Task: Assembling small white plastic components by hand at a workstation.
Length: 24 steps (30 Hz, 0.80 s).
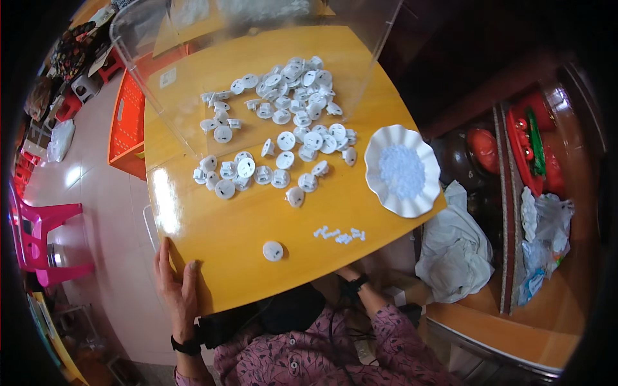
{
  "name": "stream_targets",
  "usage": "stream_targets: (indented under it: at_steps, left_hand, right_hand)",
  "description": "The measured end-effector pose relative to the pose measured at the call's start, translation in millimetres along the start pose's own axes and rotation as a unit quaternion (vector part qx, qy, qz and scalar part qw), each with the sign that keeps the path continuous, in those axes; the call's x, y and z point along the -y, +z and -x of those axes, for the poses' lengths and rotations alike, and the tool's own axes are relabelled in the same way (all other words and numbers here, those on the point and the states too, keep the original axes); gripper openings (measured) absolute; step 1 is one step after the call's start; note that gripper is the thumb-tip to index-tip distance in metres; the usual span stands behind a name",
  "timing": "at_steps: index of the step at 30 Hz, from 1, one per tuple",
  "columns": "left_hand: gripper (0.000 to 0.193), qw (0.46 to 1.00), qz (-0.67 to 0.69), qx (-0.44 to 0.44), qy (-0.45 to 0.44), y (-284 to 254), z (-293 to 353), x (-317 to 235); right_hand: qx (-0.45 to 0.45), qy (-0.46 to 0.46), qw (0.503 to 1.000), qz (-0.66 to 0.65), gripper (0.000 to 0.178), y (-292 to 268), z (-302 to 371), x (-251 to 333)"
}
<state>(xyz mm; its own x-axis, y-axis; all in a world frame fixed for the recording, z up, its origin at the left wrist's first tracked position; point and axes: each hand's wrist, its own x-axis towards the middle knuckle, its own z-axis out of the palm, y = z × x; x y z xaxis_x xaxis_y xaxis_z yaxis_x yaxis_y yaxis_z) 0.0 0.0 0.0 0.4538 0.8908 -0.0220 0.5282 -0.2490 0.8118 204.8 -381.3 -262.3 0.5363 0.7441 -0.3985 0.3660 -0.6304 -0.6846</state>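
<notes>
At the table's left front corner is my left hand (175,288), thumb and fingers stretched apart against the edge of the yellow table (212,270). My right hand (347,273) reaches under the front edge, so its fingers are hidden. One round white plastic piece with slots (273,251) lies alone near the front. To its right are several tiny white pieces (341,235) in a loose row. Farther back spreads a large group of similar round white pieces (285,159), some tipped on their sides. A white scalloped dish (381,193) at the right holds small whitish translucent bits.
A clear plastic panel or bin (167,116) stands over the back of the table. An orange crate (129,122) is beside its left edge. A pink plastic chair (48,238) stands on the floor. At right are a white bag (454,251) and shelving with red items (483,149).
</notes>
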Motion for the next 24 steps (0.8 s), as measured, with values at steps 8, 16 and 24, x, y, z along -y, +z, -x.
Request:
stream_targets:
  at_steps: [8,16,24]
  left_hand:
    - [0.054,0.997,0.065,-0.046,0.025,-4,9,1]
    - [0.035,0.973,-0.033,-0.129,0.190,6,60,-50]
    - [0.025,0.928,0.293,0.210,0.098,57,102,-74]
  right_hand:
    - [-0.022,0.058,0.963,-0.263,0.025,-125,6,122]
    - [0.001,-0.022,0.907,-0.420,0.013,-167,53,215]
    - [0.014,-0.086,0.866,-0.492,0.015,-153,44,269]
